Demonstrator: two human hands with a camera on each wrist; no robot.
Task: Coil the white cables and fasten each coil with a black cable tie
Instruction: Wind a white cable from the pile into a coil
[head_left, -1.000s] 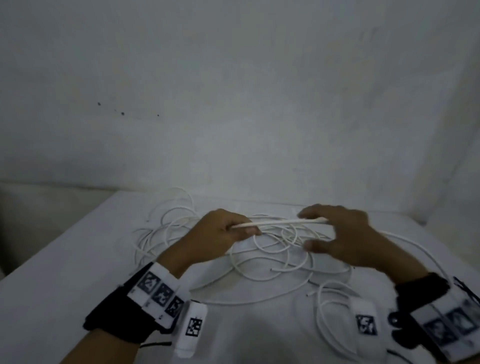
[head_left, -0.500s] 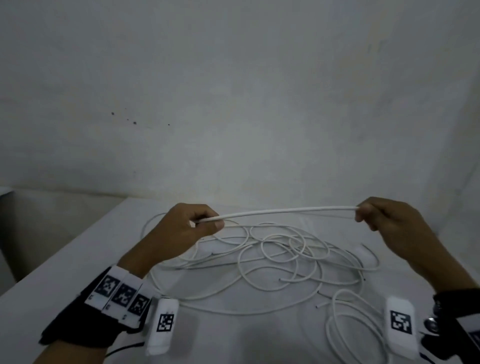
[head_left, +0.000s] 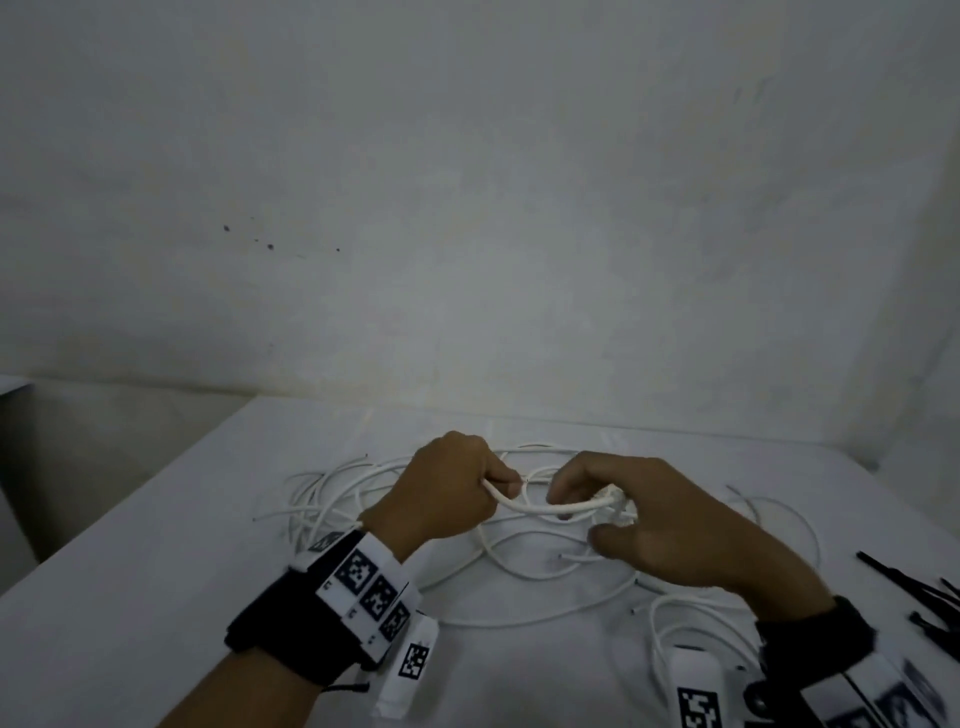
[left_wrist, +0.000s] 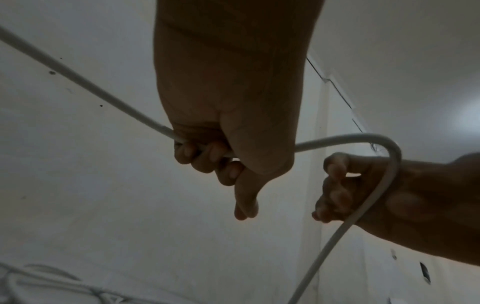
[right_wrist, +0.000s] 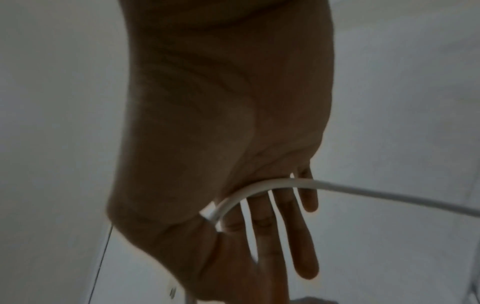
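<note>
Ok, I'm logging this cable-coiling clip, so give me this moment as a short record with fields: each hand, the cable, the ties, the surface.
left hand: fist gripping the white cable, held above the table
right hand: fingers straight and spread, cable bent across the palm
held cable: short sagging span between the two hands
loose cables: tangled, uncoiled, on the table under the hands
black cable ties: lying at the right edge, untouched
surface: white table
</note>
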